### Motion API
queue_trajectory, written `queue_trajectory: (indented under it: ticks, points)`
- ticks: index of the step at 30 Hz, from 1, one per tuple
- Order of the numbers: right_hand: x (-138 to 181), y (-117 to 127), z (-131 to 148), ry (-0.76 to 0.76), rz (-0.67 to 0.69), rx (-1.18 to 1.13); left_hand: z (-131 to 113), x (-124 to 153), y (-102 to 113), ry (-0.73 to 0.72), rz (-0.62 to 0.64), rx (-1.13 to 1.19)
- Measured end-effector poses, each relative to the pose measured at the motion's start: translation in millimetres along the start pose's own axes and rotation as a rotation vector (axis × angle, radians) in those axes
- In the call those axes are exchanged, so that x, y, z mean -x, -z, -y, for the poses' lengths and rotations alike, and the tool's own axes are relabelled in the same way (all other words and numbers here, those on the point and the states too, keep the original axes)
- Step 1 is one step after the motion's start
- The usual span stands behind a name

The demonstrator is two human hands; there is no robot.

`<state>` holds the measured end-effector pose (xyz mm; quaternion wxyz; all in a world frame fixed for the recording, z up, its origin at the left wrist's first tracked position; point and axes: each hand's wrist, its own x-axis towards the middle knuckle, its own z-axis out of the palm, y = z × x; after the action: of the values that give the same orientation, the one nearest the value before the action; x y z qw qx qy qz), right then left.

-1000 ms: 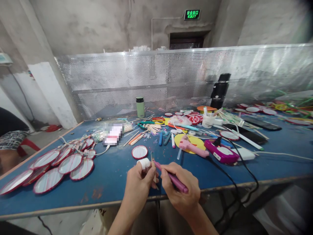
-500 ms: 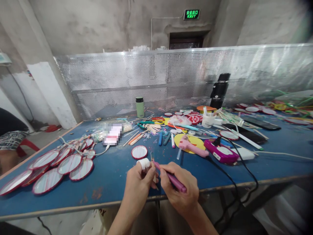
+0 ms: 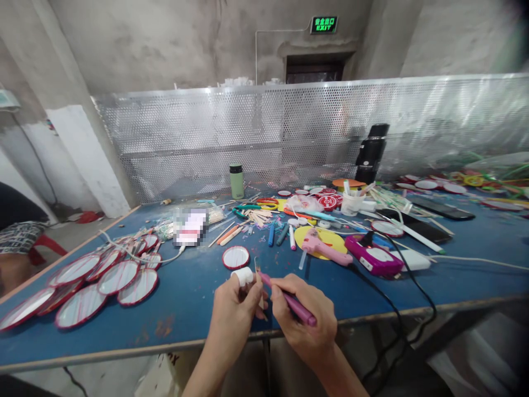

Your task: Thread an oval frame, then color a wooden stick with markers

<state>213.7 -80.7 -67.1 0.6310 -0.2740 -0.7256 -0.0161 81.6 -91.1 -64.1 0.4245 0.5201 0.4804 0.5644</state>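
Observation:
My left hand (image 3: 233, 314) is closed around a thin wooden stick (image 3: 258, 274) that points up and away, and a small white cap-like piece (image 3: 243, 275) sits at my fingertips. My right hand (image 3: 308, 322) grips a pink-purple marker (image 3: 289, 300) like a pen, its tip touching the stick. Both hands hover over the near edge of the blue table (image 3: 185, 309). A single red-rimmed white disc (image 3: 236, 257) lies just beyond my hands.
Several red-rimmed discs (image 3: 88, 281) lie at the left. A pink glue gun (image 3: 324, 248), a magenta device (image 3: 374, 258) with a black cable, markers, sticks, a green bottle (image 3: 237, 180) and a perforated metal screen (image 3: 289, 132) fill the back. A seated person (image 3: 16, 231) is at the far left.
Nothing has visibly changed beyond a slight shift of my right hand and the marker against the stick.

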Motion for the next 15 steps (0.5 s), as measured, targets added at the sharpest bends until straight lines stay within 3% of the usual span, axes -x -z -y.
queue_trajectory:
  ticks: [15]
  points:
    - [0.3,0.2,-0.1,0.002,-0.001,-0.001,-0.4,-0.5,-0.8,-0.004,-0.014,-0.006]
